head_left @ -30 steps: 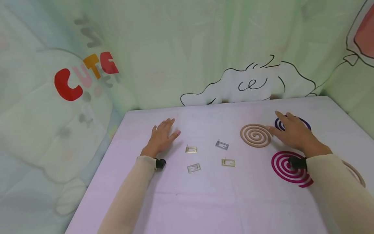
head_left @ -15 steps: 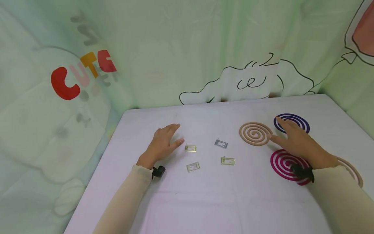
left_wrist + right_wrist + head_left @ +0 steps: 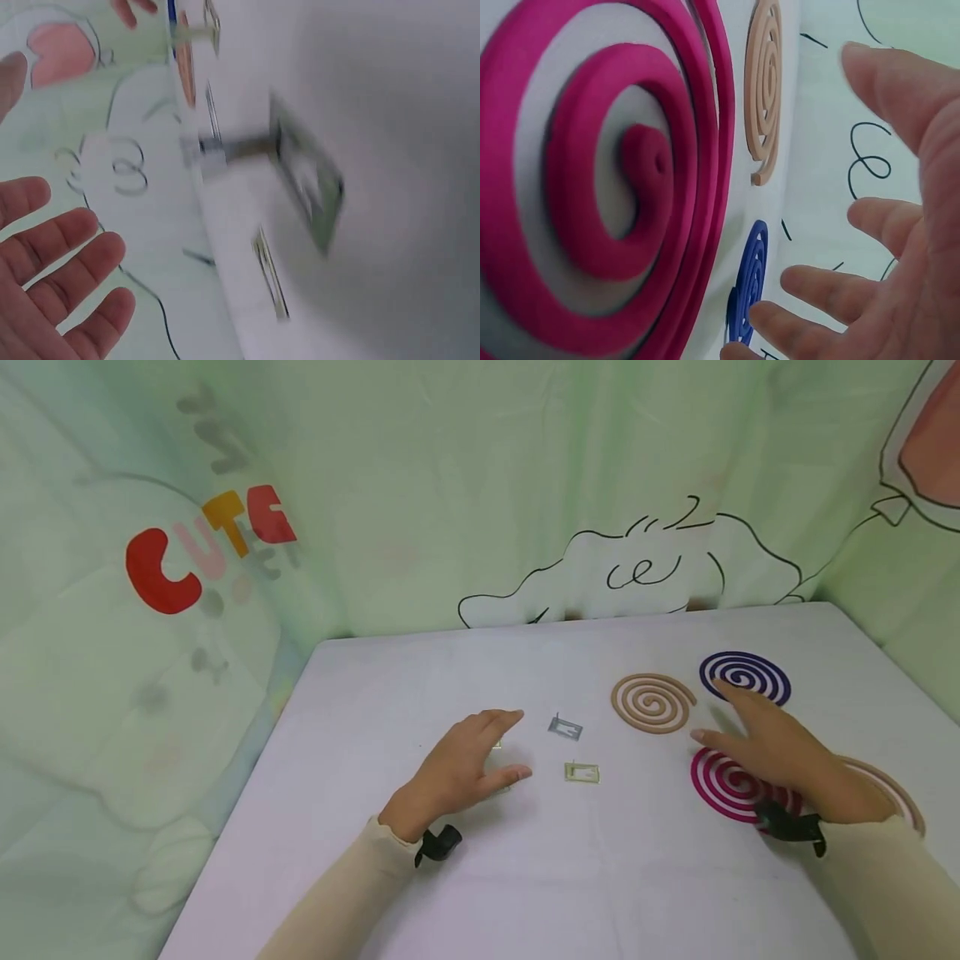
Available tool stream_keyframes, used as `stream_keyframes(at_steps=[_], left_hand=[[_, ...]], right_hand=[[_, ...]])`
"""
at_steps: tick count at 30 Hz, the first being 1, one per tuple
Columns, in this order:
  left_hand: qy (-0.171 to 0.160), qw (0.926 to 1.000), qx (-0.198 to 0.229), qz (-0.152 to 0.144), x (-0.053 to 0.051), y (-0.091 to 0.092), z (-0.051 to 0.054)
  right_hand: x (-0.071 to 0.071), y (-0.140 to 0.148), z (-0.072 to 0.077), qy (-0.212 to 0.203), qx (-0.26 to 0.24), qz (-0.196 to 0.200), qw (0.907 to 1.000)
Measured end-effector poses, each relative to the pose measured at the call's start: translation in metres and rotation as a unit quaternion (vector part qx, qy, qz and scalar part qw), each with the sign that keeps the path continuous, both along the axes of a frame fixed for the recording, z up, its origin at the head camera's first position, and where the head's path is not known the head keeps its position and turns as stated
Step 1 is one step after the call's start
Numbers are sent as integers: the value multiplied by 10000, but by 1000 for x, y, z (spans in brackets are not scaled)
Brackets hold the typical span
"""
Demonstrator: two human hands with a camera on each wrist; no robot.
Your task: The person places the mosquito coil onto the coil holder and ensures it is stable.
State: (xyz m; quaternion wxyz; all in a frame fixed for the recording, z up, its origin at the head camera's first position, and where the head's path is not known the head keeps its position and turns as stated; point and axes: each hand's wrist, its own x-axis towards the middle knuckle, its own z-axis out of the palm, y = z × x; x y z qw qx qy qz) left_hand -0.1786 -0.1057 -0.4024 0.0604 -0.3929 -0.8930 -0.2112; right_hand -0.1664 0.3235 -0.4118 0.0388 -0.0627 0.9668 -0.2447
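Note:
My left hand (image 3: 453,768) hovers over the left-hand metal coil stands, fingers extended and thumb apart, holding nothing. It mostly hides two of the small stands in the head view; one blurred stand (image 3: 330,217) is close in the left wrist view. To its right lie a silver stand (image 3: 555,725) and a gold stand (image 3: 582,780), each a flat frame with a raised prong. Over the magenta mosquito coil (image 3: 570,180) is my right hand (image 3: 780,752), fingers spread and holding nothing. Its fingertips overlap the dark blue coil (image 3: 780,681) in the head view; whether they touch cannot be told.
A tan coil (image 3: 618,702) lies left of the blue one. Another tan coil (image 3: 911,802) is partly covered by the right forearm. All rest on a white-covered table (image 3: 540,893), backed by a printed green curtain (image 3: 420,485). Each wrist wears a black camera strap.
My left hand has moved right and towards me, now covering the left stands. The right hand has drawn back slightly, uncovering more of the blue coil. Coils and stands stay put.

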Motion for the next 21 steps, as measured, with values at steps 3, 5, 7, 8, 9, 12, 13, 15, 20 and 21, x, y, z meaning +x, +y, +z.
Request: stream_keyframes(at_steps=[3, 5, 7, 8, 9, 12, 13, 15, 20, 21], left_hand=[[-36, 9996, -117, -243, 12, 15, -1], [-23, 9989, -267, -393, 20, 25, -2], [-3, 9978, -428, -501, 25, 34, -4], [11, 9972, -537, -516, 27, 38, -5], [17, 9965, -661, -504, 29, 43, -6], [83, 9929, -1107, -418, 33, 55, -11], [131, 9910, -1274, -385, 34, 59, -12], [274, 9860, -1613, -326, 37, 66, -15], [793, 9717, -2221, -114, 43, 77, -23], [868, 9695, -2291, -61, 44, 78, -24]], right_hand=[[3, 2, 0, -4, 107, -4, 9999], [5, 3, 0, 12, 173, 15, 9998], [7, 5, 0, -27, 220, 23, 9998], [8, 5, -1, -64, 240, 16, 9997], [9, 6, -1, -103, 252, 12, 9996], [13, 8, -3, -241, 242, -16, 9994], [14, 9, -4, -270, 247, -23, 9993], [16, 10, -6, -296, 234, -24, 9993], [19, 10, -9, -459, 141, -98, 9988], [20, 10, -9, -461, 142, -88, 9988]])
